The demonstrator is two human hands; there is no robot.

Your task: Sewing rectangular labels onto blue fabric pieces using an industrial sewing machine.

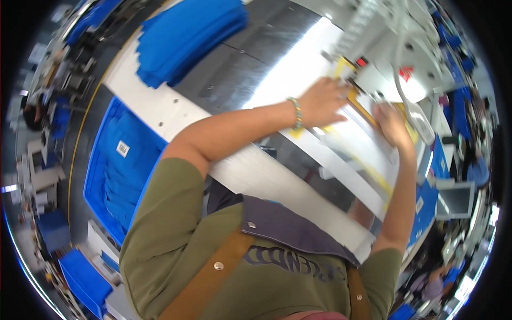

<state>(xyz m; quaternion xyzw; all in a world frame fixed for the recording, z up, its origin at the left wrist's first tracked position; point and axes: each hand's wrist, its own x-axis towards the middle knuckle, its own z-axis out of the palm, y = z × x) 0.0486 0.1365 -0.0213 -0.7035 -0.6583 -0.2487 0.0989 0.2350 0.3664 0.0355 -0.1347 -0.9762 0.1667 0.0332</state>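
My left hand point(322, 104), with a beaded bracelet point(295, 113) on its wrist, reaches to the sewing machine point(410, 64) at the upper right. Its thumb and fingers are spread beside a yellow-edged piece near the machine's needle area. On the other side of that area is my right hand point(390, 125), blurred by motion, its fingertips too smeared to read. Between and below the hands lies a pale, partly see-through sheet point(341, 141) with yellow strips and a white bar point(341, 170). What the fingers touch is not clear.
A stack of blue fabric pieces point(186, 37) lies on the table's far left. Beside the table, a blue bin point(92, 176) holds more blue cloth point(125, 165). A white cable point(397, 69) hangs at the machine's front. Other workstations and people show at both rims.
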